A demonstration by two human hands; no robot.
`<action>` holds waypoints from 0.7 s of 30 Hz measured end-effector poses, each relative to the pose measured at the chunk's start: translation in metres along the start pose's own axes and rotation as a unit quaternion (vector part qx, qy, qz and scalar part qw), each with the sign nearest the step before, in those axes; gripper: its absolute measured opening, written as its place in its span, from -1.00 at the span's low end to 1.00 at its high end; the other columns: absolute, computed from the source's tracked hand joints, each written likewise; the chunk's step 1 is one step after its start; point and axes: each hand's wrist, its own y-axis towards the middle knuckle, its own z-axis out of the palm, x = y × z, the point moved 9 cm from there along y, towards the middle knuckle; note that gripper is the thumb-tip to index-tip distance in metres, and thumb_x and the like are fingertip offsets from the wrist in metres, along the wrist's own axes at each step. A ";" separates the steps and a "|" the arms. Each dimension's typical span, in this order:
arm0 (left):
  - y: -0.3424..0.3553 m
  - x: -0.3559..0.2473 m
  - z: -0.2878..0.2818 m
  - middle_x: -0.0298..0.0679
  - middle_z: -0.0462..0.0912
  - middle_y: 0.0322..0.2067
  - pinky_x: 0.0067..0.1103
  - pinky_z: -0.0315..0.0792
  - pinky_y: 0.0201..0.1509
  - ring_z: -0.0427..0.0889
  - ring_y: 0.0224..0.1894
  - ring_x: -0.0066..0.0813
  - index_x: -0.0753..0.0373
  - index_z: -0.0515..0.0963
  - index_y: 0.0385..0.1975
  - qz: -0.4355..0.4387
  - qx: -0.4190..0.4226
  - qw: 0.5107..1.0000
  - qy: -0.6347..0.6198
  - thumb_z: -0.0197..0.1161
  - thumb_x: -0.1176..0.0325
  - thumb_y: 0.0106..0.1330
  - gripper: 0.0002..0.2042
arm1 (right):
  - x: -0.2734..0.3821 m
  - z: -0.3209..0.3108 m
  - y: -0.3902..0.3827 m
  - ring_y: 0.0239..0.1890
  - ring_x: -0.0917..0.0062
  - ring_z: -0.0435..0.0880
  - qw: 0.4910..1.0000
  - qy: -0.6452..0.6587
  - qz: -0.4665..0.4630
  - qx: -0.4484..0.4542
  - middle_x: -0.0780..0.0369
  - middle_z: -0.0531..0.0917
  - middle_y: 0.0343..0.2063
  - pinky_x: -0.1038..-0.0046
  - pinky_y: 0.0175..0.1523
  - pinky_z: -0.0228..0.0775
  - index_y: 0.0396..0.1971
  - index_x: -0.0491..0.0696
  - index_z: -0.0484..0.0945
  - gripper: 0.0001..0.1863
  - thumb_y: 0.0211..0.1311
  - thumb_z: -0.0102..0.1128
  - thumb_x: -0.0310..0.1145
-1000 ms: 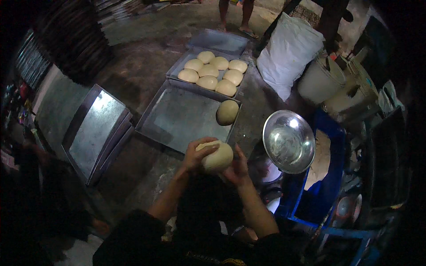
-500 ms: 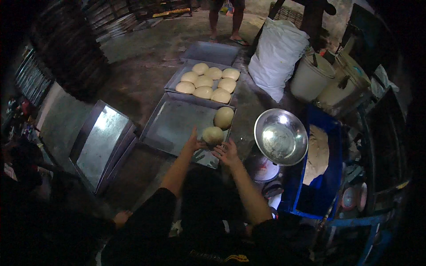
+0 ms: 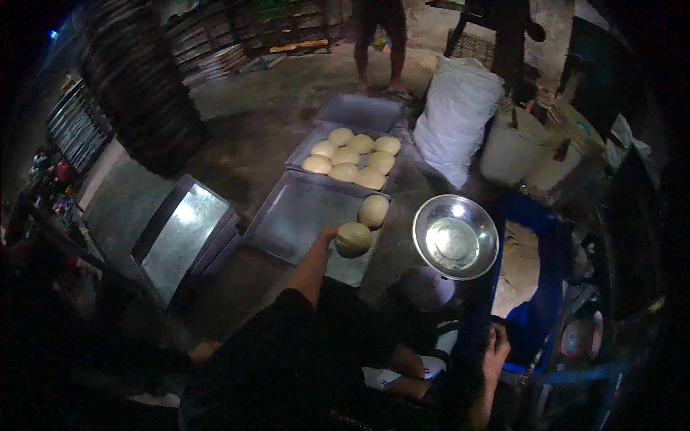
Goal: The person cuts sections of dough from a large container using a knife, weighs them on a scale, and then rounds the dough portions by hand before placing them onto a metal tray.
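My left hand (image 3: pixel 331 235) is against the left side of a pale, round dough ball (image 3: pixel 353 239), with its fingers mostly hidden behind and under the dough. The ball is at the near right part of a shallow metal tray (image 3: pixel 298 215); whether it rests on the bottom I cannot tell. Another dough ball (image 3: pixel 373 211) sits just beyond it, along the tray's right side. Over on the right, my right hand (image 3: pixel 495 350) is at the near left edge of a blue bin (image 3: pixel 530 337), its fingers stretched forward and seemingly holding nothing. Inside the bin lies a pale floury mass (image 3: pixel 519 269).
A farther tray (image 3: pixel 298 153) holds several dough balls. Stacked metal trays (image 3: pixel 185 230) stand at the left. A shiny steel bowl (image 3: pixel 456 237) sits beside the bin. Behind are a white sack (image 3: pixel 460 118), lidded buckets (image 3: pixel 512 147) and a person's legs (image 3: pixel 381 50).
My right hand has left the dough ball and moved right and nearer, to the blue bin. My left hand stays at the ball. The whole view has shifted a little.
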 end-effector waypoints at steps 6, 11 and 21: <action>0.032 0.033 -0.103 0.06 0.19 0.38 0.07 0.02 0.40 0.10 0.40 0.20 0.22 0.18 0.40 -0.075 -0.249 0.964 0.061 0.16 -0.31 0.22 -0.11 | 0.002 -0.001 -0.008 -0.10 0.16 0.63 0.994 -0.048 -0.090 0.049 -0.01 0.66 -0.22 0.27 0.07 0.40 -0.09 -0.22 0.57 -0.75 0.40 0.08 -0.37; 0.049 0.056 -0.053 0.06 0.13 0.40 0.07 -0.04 0.42 0.07 0.41 0.20 0.22 0.12 0.42 -0.087 -0.265 0.958 0.069 0.17 -0.31 0.21 -0.08 | 0.015 0.004 -0.026 0.10 0.00 0.52 0.980 -0.144 -0.097 0.093 -0.09 0.54 0.06 0.18 0.23 0.33 0.07 -0.21 0.49 -0.61 0.36 0.16 -0.28; 0.048 0.019 -0.124 0.08 -0.02 0.45 0.04 -0.09 0.46 0.05 0.43 0.18 0.25 -0.05 0.47 -0.070 -0.468 0.879 0.056 0.24 -0.27 0.18 0.01 | -0.005 0.051 -0.022 0.10 -0.05 0.52 0.922 -0.272 -0.069 0.265 -0.17 0.57 0.02 0.12 0.24 0.32 0.06 -0.26 0.53 -0.30 0.30 0.13 0.15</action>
